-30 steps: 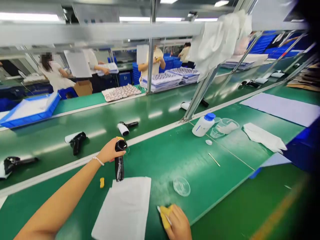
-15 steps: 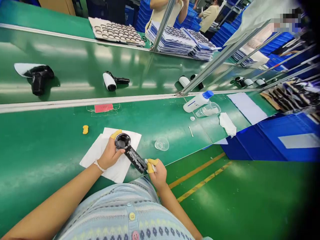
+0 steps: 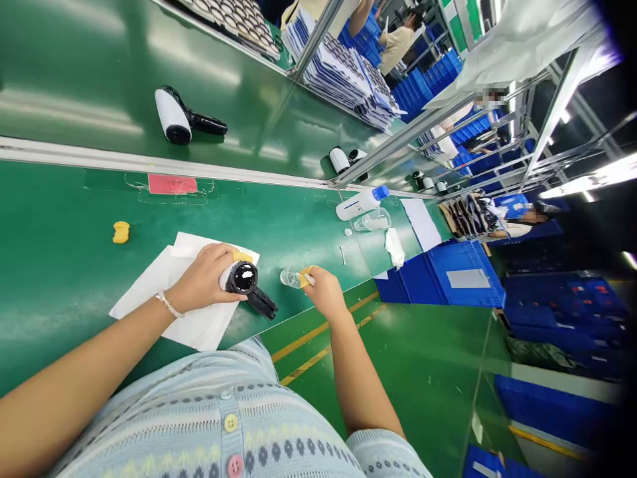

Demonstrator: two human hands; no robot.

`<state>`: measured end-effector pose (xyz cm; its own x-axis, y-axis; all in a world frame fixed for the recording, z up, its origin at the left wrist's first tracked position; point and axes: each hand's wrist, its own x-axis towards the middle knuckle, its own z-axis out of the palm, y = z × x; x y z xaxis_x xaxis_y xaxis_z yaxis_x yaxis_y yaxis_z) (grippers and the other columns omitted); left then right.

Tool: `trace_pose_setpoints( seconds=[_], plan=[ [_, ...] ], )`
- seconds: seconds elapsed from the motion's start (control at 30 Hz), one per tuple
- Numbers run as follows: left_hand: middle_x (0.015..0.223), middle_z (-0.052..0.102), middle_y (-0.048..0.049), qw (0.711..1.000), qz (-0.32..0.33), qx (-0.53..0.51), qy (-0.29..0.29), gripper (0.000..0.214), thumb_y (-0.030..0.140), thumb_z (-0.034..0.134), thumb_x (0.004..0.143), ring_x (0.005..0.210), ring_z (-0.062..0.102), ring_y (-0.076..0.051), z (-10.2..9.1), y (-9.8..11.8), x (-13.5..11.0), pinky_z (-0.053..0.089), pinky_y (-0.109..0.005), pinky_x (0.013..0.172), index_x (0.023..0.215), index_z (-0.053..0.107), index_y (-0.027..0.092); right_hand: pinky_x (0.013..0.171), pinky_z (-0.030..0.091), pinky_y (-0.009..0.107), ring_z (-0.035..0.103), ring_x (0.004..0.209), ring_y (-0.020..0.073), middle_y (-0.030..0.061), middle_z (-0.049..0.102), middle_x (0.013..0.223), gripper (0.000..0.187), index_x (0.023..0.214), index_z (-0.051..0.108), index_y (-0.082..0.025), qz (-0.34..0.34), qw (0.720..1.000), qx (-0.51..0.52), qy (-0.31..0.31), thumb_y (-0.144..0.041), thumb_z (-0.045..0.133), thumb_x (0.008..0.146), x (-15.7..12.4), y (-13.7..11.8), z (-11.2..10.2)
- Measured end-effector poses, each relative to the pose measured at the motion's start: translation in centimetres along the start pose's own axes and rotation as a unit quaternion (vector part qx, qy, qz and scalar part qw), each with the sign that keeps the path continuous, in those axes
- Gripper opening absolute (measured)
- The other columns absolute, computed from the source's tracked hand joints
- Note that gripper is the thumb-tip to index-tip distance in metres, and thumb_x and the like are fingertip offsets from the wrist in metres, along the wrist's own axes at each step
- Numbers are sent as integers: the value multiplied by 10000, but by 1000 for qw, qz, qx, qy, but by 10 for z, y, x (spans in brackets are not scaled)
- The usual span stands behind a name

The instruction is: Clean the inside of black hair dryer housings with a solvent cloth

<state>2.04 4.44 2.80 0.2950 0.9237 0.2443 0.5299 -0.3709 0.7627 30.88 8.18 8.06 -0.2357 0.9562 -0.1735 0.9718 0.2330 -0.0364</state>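
My left hand (image 3: 202, 280) is closed round the barrel of a black hair-dryer body (image 3: 245, 284), which lies over a white sheet of paper (image 3: 172, 292) near the bench's front edge; its handle points toward me. My right hand (image 3: 322, 291), with yellow finger cots, pinches a thin white stick whose tip is at a small clear dish (image 3: 289, 277) on the green bench (image 3: 60, 265). A loose yellow finger cot (image 3: 121, 232) lies to the left.
A white bottle with a blue cap (image 3: 359, 203) and clear cups (image 3: 374, 220) stand further along the bench, beside a white cloth (image 3: 395, 246). A conveyor belt behind carries a white-and-black dryer (image 3: 180, 119). Blue crates (image 3: 450, 282) stand on the floor to the right. People work across the line.
My left hand brought the dryer body from the belt's edge onto the paper. My right hand left the dryer's handle and reached to the clear dish. My view has tilted down and right.
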Motion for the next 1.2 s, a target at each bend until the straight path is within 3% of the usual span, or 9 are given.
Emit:
trace_pose_setpoints(
  seconds=[0.1, 0.23, 0.43, 0.57, 0.77, 0.87, 0.97, 1.07, 1.2],
  plan=[
    [1069, 607, -79, 999, -7, -41, 34, 559, 515, 726, 672, 1015, 565, -262, -1, -5, -5, 461, -379, 903, 1099, 574, 189, 603, 372, 239, 606, 772, 179, 70, 671, 849, 111, 828, 624, -162, -17, 995, -75, -68, -125, 542, 763, 14, -8, -1],
    [1053, 632, -71, 997, -16, -43, 58, 599, 532, 741, 661, 1012, 576, -269, 3, -7, -10, 457, -379, 907, 1120, 565, 191, 591, 350, 236, 605, 810, 177, 68, 670, 893, 135, 863, 639, -174, -43, 983, -139, -116, -141, 533, 787, 23, -15, -1],
    [1078, 626, -81, 998, -31, -17, 56, 608, 521, 751, 658, 1015, 577, -271, 17, 2, -7, 463, -387, 885, 1121, 553, 180, 591, 364, 244, 617, 838, 188, 68, 670, 917, 156, 893, 654, -179, -56, 971, -188, -133, -161, 515, 823, 26, -20, -1],
    [1085, 621, -84, 997, -66, 16, 33, 580, 508, 743, 659, 1009, 586, -277, 15, 11, -6, 471, -385, 850, 1084, 538, 171, 582, 365, 246, 618, 834, 183, 64, 670, 917, 152, 895, 652, -185, -52, 971, -195, -128, -157, 523, 821, 23, -23, -4],
    [967, 646, -49, 993, -86, 83, 6, 469, 468, 731, 668, 894, 621, -257, 2, 28, -5, 466, -346, 757, 976, 517, 186, 583, 370, 259, 605, 818, 190, 68, 656, 877, 140, 878, 635, -171, -40, 981, -180, -67, -153, 505, 829, 4, -31, -17],
    [900, 639, -38, 992, -76, 102, 2, 446, 486, 720, 674, 857, 624, -246, 1, 28, -4, 456, -329, 733, 946, 519, 195, 595, 403, 264, 585, 740, 180, 54, 636, 776, 177, 845, 639, -173, -93, 991, -69, 69, -255, 488, 884, -11, -51, -23],
    [918, 635, -36, 993, -62, 104, 9, 451, 506, 709, 683, 881, 623, -239, 2, 25, -4, 452, -317, 734, 966, 530, 204, 625, 444, 248, 566, 690, 145, 23, 623, 735, 186, 894, 649, -190, -198, 960, 100, 171, -300, 501, 908, -22, -83, -28],
    [890, 631, -29, 995, -44, 89, 14, 429, 471, 710, 685, 872, 622, -235, 4, 21, -4, 451, -318, 738, 981, 548, 205, 615, 454, 243, 559, 693, 137, 16, 604, 740, 147, 914, 654, -206, -256, 935, 160, 184, -287, 532, 901, -21, -109, -27],
    [868, 622, -28, 998, -28, 55, 14, 428, 405, 728, 667, 883, 611, -244, 4, 19, -2, 450, -330, 756, 1004, 562, 199, 626, 465, 263, 547, 708, 147, 31, 583, 763, 142, 892, 658, -197, -259, 933, 178, 178, -274, 539, 888, -15, -121, -21]
  ],
)
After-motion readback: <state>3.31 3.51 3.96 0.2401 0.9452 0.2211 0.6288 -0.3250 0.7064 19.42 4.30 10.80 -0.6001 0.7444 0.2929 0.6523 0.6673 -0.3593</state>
